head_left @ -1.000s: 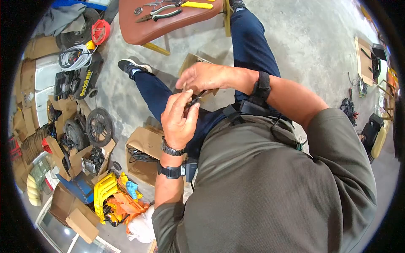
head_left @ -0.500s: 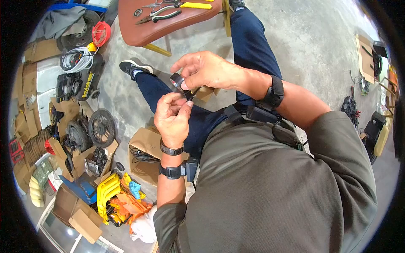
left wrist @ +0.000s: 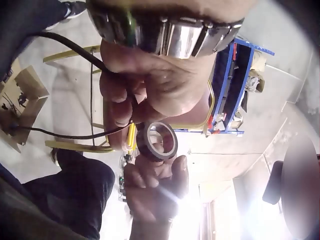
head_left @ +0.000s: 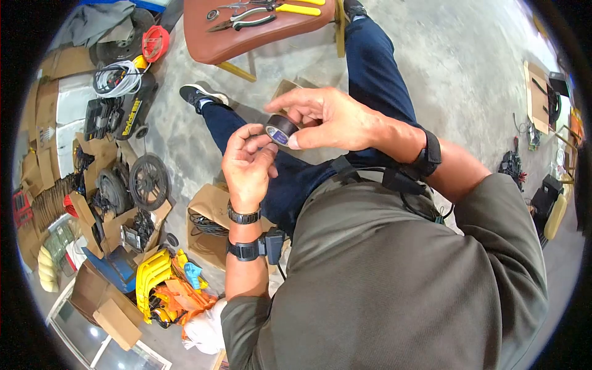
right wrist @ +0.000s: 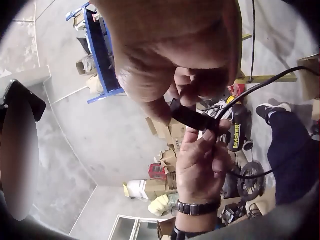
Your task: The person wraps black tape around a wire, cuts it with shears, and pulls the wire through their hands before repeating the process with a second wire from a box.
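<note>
A roll of black tape (head_left: 281, 129) is pinched between the thumb and fingers of my right hand (head_left: 336, 120). My left hand (head_left: 245, 169) faces it, its thumb and fingers pinching a black cable (right wrist: 240, 97) close beside the roll. In the left wrist view the roll (left wrist: 157, 141) shows its round opening, with the cable (left wrist: 70, 45) passing through the left hand. The right wrist view has the roll (right wrist: 187, 116) edge-on, touching or nearly touching the left fingertips; which of these cannot be told.
Pliers (head_left: 246, 20) and a metal ring (head_left: 213, 14) lie on a brown padded stool (head_left: 259, 43). Cardboard boxes (head_left: 206, 206), wheels (head_left: 148, 182) and yellow and orange parts (head_left: 154, 277) stand at the left. More boxes and cables are at the right.
The tape roll has come into clear view in my right hand and turned its labelled side up. My right hand has shifted right, my left slightly left.
</note>
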`<state>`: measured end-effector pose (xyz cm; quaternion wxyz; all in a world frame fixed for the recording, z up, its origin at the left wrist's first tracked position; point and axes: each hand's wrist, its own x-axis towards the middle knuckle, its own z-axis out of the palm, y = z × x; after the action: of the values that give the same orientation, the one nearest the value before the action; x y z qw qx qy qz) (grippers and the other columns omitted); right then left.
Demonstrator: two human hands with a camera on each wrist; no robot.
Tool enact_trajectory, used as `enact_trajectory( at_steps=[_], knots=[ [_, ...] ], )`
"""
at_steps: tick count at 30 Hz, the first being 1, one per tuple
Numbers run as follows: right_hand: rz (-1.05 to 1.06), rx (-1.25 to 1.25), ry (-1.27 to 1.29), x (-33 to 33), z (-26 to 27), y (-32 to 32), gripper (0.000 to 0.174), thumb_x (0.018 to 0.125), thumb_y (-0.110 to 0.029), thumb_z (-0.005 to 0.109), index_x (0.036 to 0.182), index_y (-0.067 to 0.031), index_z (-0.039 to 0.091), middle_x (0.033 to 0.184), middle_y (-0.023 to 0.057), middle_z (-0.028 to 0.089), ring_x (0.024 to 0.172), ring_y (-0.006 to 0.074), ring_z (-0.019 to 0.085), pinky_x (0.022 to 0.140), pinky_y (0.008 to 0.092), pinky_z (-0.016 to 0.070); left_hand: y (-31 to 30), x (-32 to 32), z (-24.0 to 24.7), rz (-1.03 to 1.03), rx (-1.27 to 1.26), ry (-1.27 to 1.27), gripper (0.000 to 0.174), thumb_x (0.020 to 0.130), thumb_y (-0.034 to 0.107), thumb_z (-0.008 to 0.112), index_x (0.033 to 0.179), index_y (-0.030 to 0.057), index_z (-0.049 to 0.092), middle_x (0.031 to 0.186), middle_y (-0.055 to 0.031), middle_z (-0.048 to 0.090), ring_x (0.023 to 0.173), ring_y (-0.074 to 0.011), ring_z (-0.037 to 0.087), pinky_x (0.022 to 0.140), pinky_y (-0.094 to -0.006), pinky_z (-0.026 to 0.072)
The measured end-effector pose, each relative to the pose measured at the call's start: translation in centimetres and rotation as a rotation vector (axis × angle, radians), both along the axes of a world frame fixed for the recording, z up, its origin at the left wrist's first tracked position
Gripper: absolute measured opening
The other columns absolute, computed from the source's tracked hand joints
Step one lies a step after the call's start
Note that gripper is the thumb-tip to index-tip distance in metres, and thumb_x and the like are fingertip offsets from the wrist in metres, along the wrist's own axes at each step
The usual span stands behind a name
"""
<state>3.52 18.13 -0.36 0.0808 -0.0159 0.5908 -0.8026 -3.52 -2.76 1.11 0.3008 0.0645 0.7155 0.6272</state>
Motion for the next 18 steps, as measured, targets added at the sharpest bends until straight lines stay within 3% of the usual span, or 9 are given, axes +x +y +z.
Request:
enact_trajectory(
  at_steps=[8, 12, 15, 18],
  knots=[
    [0.018, 0.133, 0.046, 1.6, -0.3, -0.1, 0.055, 0.088, -0.010, 0.073, 0.138, -0.0031, 0.050, 0.093, 0.0014, 0.063, 0.075, 0.0031, 0.052, 0.065, 0.0216, 0.0441, -0.3, -0.6, -0.7, 0.047, 0.104, -0.017, 0.037, 0.086, -0.008, 0.064, 0.121, 0.0007, 0.055, 0.097, -0.0135, 0.072, 0.058, -0.0107, 0.060, 0.047, -0.0194, 0.0439],
    [0.010, 0.211, 0.059, 1.4, -1.4, -0.4, 0.047, 0.094, -0.015, 0.067, 0.135, -0.0003, 0.051, 0.092, 0.0033, 0.064, 0.079, 0.0070, 0.055, 0.070, 0.0244, 0.0471, -0.3, -0.8, -0.7, 0.080, 0.177, -0.046, 0.035, 0.086, -0.007, 0.064, 0.120, 0.0005, 0.056, 0.099, -0.0144, 0.072, 0.057, -0.0104, 0.059, 0.048, -0.0193, 0.0437],
    [-0.013, 0.166, -0.010, 1.2, -1.7, -0.7, 0.043, 0.096, -0.025, 0.064, 0.128, 0.0012, 0.054, 0.092, 0.0103, 0.070, 0.082, 0.0147, 0.064, 0.073, 0.0301, 0.0514, -0.2, -0.6, -1.0, 0.086, 0.229, -0.041, 0.033, 0.087, -0.007, 0.064, 0.119, 0.0001, 0.058, 0.099, -0.0139, 0.072, 0.056, -0.0097, 0.058, 0.047, -0.0193, 0.0432],
    [0.048, 0.168, -0.136, 0.7, -1.1, -0.7, 0.044, 0.098, -0.033, 0.061, 0.123, 0.0031, 0.058, 0.092, 0.0107, 0.070, 0.083, 0.0149, 0.064, 0.074, 0.0310, 0.0511, 0.0, -0.4, -1.3, 0.089, 0.212, -0.013, 0.032, 0.087, -0.007, 0.064, 0.117, -0.0002, 0.060, 0.099, -0.0131, 0.072, 0.055, -0.0091, 0.057, 0.045, -0.0193, 0.0425]
  ],
)
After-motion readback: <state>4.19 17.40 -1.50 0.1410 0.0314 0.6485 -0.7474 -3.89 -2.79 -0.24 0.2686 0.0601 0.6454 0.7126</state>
